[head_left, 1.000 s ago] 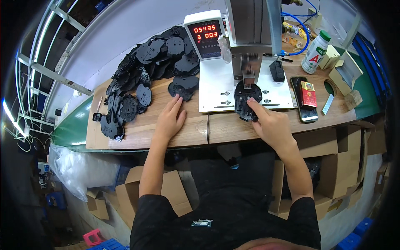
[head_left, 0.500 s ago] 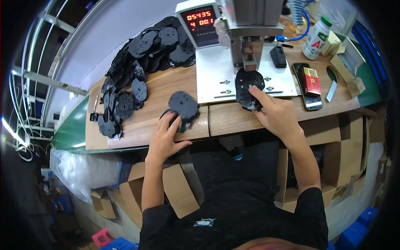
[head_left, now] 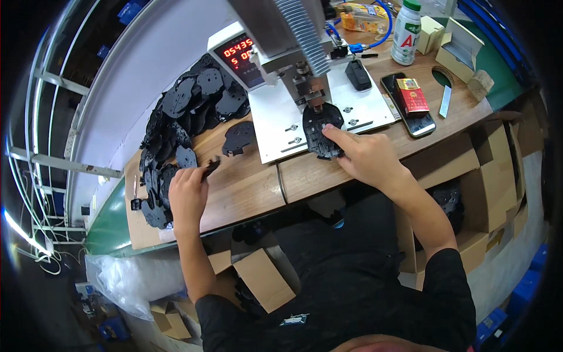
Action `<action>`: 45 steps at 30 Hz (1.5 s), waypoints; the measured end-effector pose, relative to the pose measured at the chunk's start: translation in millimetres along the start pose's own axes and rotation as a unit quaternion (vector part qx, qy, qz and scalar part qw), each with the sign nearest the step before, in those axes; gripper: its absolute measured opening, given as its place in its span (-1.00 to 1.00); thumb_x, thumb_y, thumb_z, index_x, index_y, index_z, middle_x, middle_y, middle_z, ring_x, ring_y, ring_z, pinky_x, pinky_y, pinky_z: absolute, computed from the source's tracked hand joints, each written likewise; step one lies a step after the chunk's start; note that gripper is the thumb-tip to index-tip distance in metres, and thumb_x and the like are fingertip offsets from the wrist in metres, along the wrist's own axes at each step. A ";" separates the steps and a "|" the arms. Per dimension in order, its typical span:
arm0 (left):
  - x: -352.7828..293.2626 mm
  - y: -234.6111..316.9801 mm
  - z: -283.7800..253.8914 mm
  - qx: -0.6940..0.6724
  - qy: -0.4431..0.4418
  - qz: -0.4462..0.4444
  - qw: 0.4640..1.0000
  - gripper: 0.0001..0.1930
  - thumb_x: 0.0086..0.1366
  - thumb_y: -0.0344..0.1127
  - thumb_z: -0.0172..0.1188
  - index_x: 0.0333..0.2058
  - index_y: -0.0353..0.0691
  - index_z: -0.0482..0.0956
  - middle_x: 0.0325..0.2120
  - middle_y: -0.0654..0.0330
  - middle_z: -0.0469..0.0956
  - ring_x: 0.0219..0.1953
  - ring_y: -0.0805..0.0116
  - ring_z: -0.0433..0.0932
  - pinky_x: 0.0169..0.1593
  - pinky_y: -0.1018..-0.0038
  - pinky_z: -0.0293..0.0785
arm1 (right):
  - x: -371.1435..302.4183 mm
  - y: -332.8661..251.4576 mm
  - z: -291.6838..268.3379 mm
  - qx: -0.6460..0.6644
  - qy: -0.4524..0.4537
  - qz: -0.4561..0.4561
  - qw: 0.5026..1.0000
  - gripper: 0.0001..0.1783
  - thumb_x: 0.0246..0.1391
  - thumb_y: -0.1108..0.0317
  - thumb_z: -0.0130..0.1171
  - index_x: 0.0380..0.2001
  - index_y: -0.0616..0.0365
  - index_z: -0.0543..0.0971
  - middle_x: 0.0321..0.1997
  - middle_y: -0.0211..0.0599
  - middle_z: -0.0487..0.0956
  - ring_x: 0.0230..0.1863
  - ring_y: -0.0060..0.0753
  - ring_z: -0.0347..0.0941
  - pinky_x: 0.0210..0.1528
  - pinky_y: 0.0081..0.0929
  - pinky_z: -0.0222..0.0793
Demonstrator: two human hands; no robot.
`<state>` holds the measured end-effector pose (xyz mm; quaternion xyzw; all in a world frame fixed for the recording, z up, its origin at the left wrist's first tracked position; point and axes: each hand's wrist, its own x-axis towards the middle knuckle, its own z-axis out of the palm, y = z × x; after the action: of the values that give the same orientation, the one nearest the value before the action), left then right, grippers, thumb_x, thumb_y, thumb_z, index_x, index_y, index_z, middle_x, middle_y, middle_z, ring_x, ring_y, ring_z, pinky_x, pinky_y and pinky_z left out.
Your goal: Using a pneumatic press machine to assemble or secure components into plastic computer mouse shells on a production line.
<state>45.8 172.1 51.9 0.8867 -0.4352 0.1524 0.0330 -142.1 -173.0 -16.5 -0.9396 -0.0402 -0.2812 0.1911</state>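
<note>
My right hand (head_left: 370,157) grips the near edge of a black plastic plate (head_left: 319,141), with the index finger laid on its face. The plate is roughly round, with slots and holes, and lies on the white base (head_left: 272,138) of a bench press. The tip of the press head (head_left: 317,107) is at the plate's far edge; whether it touches, I cannot tell. My left hand (head_left: 189,190) pinches another thin black plate (head_left: 210,168), seen nearly edge-on above the table. A loose black plate (head_left: 237,138) lies between that hand and the base.
A heap of black plates (head_left: 182,108) covers the table's left side. The press's red display (head_left: 239,56) stands behind. On the right are a phone (head_left: 422,124) with a red box (head_left: 412,97), a white bottle (head_left: 406,35) and an opened carton (head_left: 460,50). Cardboard boxes (head_left: 264,280) stand below the table edge.
My left hand has moved left, toward the heap, and now holds a plate edge-on. One plate lies left behind beside the base. My right hand stays on its plate; the whole view has turned.
</note>
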 end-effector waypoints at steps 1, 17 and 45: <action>-5.9 -0.7 -2.0 0.050 0.025 -0.037 0.998 -0.81 0.15 -0.48 0.23 -0.23 -0.30 0.61 -0.31 0.02 0.62 -0.22 -0.02 0.60 -0.12 0.20 0.53 | 0.3 -0.8 -1.0 0.000 -0.009 0.007 1.000 -0.36 -0.12 0.37 0.37 0.13 0.05 0.52 0.01 -0.24 0.68 -0.31 -0.27 0.68 -0.35 -0.42 0.56; 88.4 153.9 65.0 -0.283 0.175 0.301 0.894 -0.88 0.08 -0.56 0.34 -0.39 -0.24 0.63 -0.18 0.12 0.72 0.04 0.10 0.65 0.19 0.16 0.54 | -121.1 43.2 -62.9 0.335 0.150 0.214 0.905 -0.64 -0.05 0.61 0.31 -0.10 0.28 0.63 -0.16 -0.26 0.68 -0.12 -0.46 0.61 -0.06 -0.53 0.50; 105.2 144.0 103.6 -0.337 0.174 0.250 0.891 -0.47 -0.35 -0.66 0.29 -0.24 -0.19 0.69 -0.14 0.07 0.56 0.00 0.01 0.57 0.03 0.21 0.60 | -17.5 8.1 -33.9 0.120 0.052 -0.025 0.991 -0.48 -0.06 0.43 0.40 0.05 0.12 0.58 0.16 -0.23 0.59 -0.20 -0.24 0.64 -0.15 -0.38 0.57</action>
<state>18.7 -16.9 -25.8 0.6431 -0.6553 0.1517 0.3660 -172.7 -192.9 -2.7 -0.8927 -0.0873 -0.3276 0.2968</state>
